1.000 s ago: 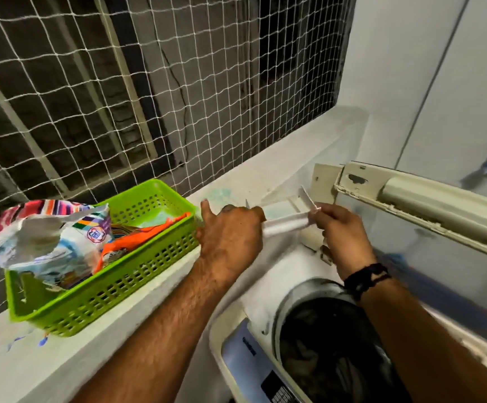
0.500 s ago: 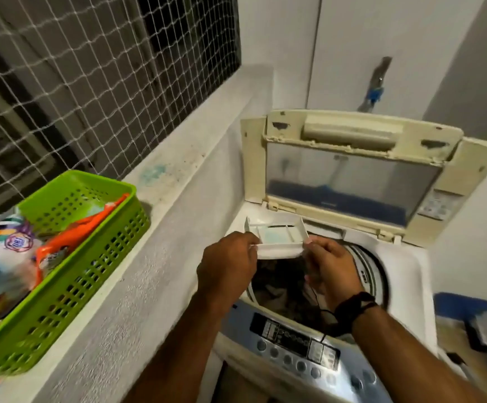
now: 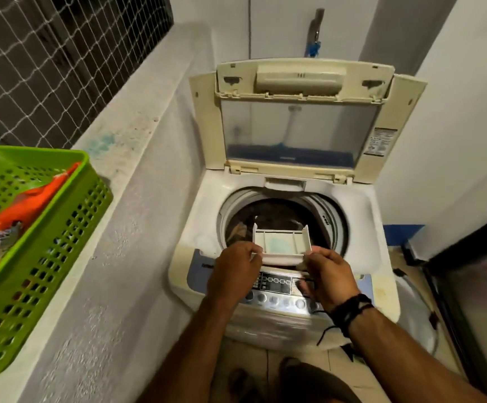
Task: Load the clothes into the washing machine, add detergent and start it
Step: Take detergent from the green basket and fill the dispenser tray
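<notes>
The detergent tray (image 3: pixel 280 247) (powder inside) is being pinched by the left hand (image 3: pixel 234 273) and right hand (image 3: pixel 330 276) at the drum's (image 3: pixel 277 219) six o'clock. Reseating in its slot is likely being called for next.

I see the drum mouth (image 3: pixel 283 216) of the washing machine (image 3: pixel 376 222) open from above, though the detergent tray (image 3: pixel 281 245), held by my left hand (image 3: pixel 233 271) and right hand (image 3: pixel 328 276), covers its near edge. The raised lid (image 3: pixel 294 126) walls off the machine's far edge. The concrete ledge (image 3: pixel 137 175) hems in the left edge, the green basket (image 3: pixel 61 222) sitting on it.
</notes>
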